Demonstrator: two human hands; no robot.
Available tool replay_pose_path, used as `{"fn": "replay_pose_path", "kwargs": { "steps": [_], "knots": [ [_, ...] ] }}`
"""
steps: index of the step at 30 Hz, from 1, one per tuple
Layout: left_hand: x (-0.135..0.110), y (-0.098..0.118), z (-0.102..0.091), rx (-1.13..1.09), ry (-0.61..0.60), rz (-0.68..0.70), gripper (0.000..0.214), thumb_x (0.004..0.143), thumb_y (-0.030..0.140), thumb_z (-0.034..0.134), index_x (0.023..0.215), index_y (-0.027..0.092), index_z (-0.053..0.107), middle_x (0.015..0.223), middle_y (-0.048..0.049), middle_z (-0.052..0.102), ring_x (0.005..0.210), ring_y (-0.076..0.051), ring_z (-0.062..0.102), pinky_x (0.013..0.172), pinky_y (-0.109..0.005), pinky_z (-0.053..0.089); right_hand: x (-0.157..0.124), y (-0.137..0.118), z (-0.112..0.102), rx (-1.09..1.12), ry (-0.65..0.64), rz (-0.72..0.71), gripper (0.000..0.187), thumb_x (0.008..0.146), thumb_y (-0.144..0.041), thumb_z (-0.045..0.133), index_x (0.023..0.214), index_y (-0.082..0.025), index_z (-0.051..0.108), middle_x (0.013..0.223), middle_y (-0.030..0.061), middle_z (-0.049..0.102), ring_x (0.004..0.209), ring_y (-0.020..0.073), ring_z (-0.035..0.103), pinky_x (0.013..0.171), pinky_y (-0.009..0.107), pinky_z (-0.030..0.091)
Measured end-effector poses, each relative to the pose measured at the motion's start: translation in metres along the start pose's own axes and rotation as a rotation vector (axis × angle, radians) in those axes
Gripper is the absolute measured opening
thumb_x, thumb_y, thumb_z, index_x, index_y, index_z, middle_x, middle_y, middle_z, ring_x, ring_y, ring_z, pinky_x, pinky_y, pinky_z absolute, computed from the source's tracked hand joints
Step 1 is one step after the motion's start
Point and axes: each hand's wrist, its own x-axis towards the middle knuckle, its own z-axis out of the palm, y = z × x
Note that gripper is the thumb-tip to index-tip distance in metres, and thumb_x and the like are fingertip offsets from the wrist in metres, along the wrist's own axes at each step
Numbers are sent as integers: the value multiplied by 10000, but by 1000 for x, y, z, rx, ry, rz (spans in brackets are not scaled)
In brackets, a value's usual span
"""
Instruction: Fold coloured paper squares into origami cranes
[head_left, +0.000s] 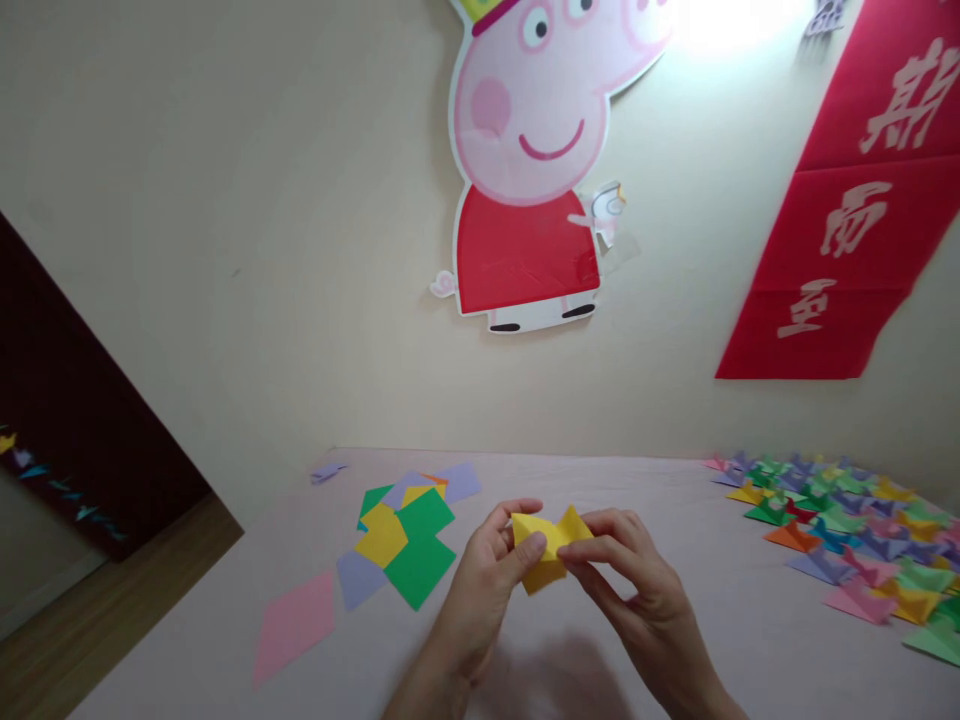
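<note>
A partly folded piece of yellow origami paper is held up above the table, its upper corners pointing outward. My left hand grips its left side, the thumb pressed on the front face. On the right side, my right hand pinches the paper between thumb and fingertips. Closest to my left hand lies a loose pile of coloured paper squares, among them a green square and a yellow square.
A pink paper square lies apart at the table's left. Many folded paper figures in several colours cover the right side. A small folded lilac paper sits near the back edge. Behind the table stands a wall with a pig cutout.
</note>
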Motion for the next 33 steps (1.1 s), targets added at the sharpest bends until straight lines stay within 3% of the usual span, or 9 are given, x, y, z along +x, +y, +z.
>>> {"fn": "replay_pose_path", "kwargs": {
  "steps": [8, 11, 16, 23, 27, 33],
  "knots": [
    [-4, 0, -3, -120, -99, -57, 497, 759, 367, 788, 1160, 170, 573, 985, -78, 678, 858, -186, 636, 771, -267, 452, -2, 4, -3, -11, 16, -21, 124, 904, -276, 591, 916, -313, 710, 878, 55, 633, 869, 228, 594, 709, 319, 533],
    [-5, 1, -3, -140, -145, -80, 544, 691, 319, 843, 1142, 172, 575, 1007, -77, 674, 884, -182, 624, 794, -270, 447, -5, 6, -2, -28, 58, -7, 113, 894, -300, 606, 889, -312, 718, 957, 72, 592, 932, 235, 583, 729, 319, 548],
    [-5, 4, 0, -143, -125, -63, 619, 631, 266, 881, 1152, 169, 561, 992, -80, 674, 909, -194, 617, 831, -287, 437, -5, 6, -6, -49, 26, 4, 125, 892, -323, 611, 880, -303, 734, 1108, 92, 582, 1026, 258, 579, 814, 368, 550],
    [-5, 0, 2, -175, -138, -44, 627, 600, 246, 895, 1155, 220, 603, 1064, -55, 606, 961, -205, 605, 857, -307, 458, 5, -13, -12, 113, -30, 79, 194, 897, -394, 599, 809, -269, 718, 792, 42, 650, 744, 189, 636, 632, 253, 543],
    [-6, 1, 3, -41, -164, 13, 355, 654, 274, 864, 955, 211, 687, 1270, -63, 543, 954, -208, 618, 828, -298, 461, 7, -16, -13, 146, -58, 129, 211, 886, -396, 613, 754, -243, 677, 688, 9, 637, 615, 150, 575, 556, 225, 488],
    [-8, 4, 2, 21, -123, 49, 248, 673, 261, 846, 839, 187, 678, 1297, -70, 530, 1011, -233, 608, 817, -285, 466, 7, -15, -18, 159, -152, 257, 244, 879, -452, 605, 795, -238, 688, 745, 19, 680, 682, 163, 611, 614, 227, 501]
  ]
}}
